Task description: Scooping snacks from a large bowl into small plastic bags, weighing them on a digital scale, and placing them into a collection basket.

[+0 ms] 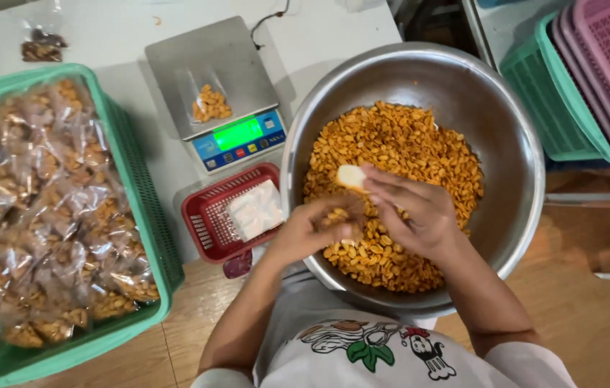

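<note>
We see one steel bowl (513,144) of orange fried snack (405,151). Over it, left hand (312,230) has fingers clamped on one small clear bag (337,215); right hand (413,212) fingers pinch one pale scoop (352,176). Left of bowl: one red basket (208,215), one scale (219,86) carrying one filled bag (211,104), one green crate (140,187) of many packed bags. Right of bowl: stacked crates, count unclear.

My bare forearms, short white sleeves, my left hand (312,231), my right hand (414,213), white shirt, cartoon print at six o'clock
</note>
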